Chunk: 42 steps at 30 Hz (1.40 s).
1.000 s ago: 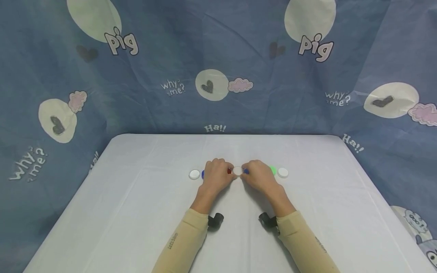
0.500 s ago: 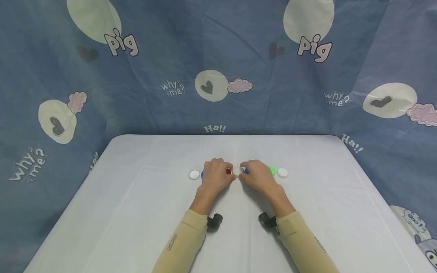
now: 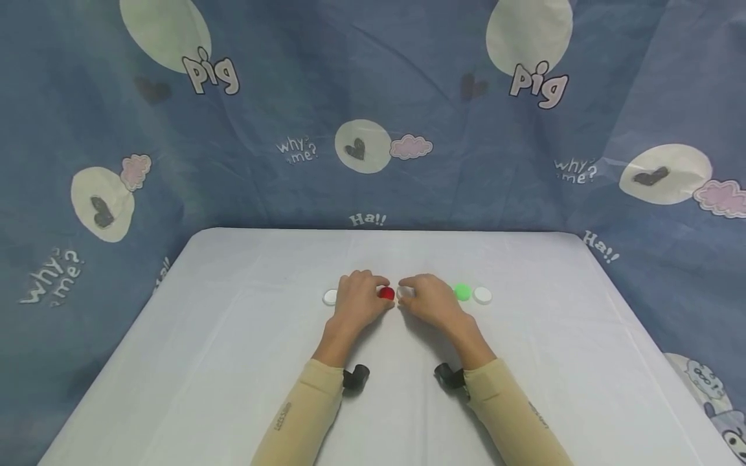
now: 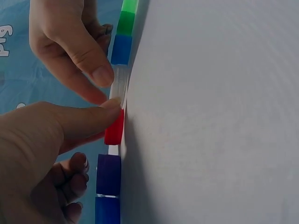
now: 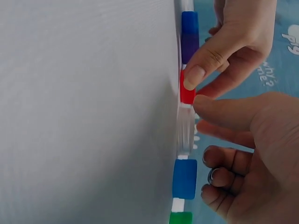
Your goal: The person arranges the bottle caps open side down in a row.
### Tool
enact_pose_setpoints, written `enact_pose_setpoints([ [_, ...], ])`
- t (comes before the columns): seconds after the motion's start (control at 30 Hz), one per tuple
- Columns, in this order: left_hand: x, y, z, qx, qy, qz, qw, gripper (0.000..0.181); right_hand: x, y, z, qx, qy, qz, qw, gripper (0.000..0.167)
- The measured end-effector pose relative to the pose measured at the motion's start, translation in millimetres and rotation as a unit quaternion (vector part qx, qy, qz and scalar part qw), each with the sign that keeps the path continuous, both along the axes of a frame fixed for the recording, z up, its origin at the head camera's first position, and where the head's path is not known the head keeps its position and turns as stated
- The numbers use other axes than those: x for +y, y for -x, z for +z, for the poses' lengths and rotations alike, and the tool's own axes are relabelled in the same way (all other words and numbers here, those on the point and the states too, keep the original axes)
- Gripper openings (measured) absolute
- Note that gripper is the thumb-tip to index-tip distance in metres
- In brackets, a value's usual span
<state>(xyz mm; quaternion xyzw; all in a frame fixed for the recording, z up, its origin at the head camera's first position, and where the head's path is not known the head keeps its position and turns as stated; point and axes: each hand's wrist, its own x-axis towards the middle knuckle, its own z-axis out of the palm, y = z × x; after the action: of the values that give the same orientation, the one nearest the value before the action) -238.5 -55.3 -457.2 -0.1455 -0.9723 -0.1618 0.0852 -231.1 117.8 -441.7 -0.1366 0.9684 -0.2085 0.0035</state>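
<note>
"So, where are the two hands in the head view?"

"Around the centre of the frame, over the white tabletop point(image 3: 233, 388). The left hand point(image 3: 359, 296) has its thumb and forefinger curled round the red piece point(image 3: 386, 293). Just right of that, the right hand point(image 3: 431, 299) holds its thumb and forefinger bent on either side of the clear piece point(image 3: 405, 292). Whether those fingers press on it, I cannot tell."

"And further along?"

"A green piece point(image 3: 463, 292) and a white piece point(image 3: 482, 295) show to the right of the right hand. Another white piece point(image 3: 330, 297), at the left, is partly covered by the left hand."

"What do the wrist views add?"

"They show the sides of the pieces, standing in line. In the left wrist view, a purple piece point(image 4: 109, 175) and a dark blue piece point(image 4: 107, 210) come below the red one; the left hand hides both from above. The lighter blue piece point(image 4: 121, 50), between clear and green, is likewise behind the right hand in the head view. The right wrist view gives it whole, low in the frame, and brings out the upright lines in the clear wall."

"Anything hard to make out?"

"In the right wrist view the left thumb covers part of the red side, and the green piece is cut off at the bottom edge. The dark blue one runs out of the left wrist view, also at the bottom."
</note>
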Motion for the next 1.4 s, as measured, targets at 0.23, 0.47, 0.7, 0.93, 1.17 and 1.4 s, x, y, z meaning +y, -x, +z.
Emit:
enact_pose_setpoints([
  [0.23,-6.5,-1.2,-0.6,0.004,-0.016,0.008,0.9998,0.038,-6.5,3.2,-0.6,-0.007,0.000,0.006,1.0000,0.031],
  [0.47,-6.6,-1.6,-4.4,0.012,-0.024,0.006,0.9996,0.028,-11.3,6.6,-1.5,-0.010,-0.011,0.017,0.9997,0.031],
  [0.7,-7.0,-2.4,-6.5,-0.001,-0.021,0.011,0.9997,0.025,-15.2,6.4,-4.4,-0.010,-0.010,0.024,0.9996,0.029],
  [0.93,-9.5,-1.8,-4.8,0.004,-0.026,0.003,0.9996,0.026,-16.7,6.9,-4.0,0.006,0.010,0.024,0.9997,0.025],
  [1.17,-12.1,-0.5,3.0,0.005,-0.045,-0.009,0.9989,0.027,-16.8,11.1,-3.3,0.006,0.020,0.027,0.9994,0.029],
  [1.4,-15.3,0.7,6.2,0.005,-0.051,-0.014,0.9986,0.029,-16.7,12.7,0.1,-0.007,0.053,0.038,0.9978,0.029],
])
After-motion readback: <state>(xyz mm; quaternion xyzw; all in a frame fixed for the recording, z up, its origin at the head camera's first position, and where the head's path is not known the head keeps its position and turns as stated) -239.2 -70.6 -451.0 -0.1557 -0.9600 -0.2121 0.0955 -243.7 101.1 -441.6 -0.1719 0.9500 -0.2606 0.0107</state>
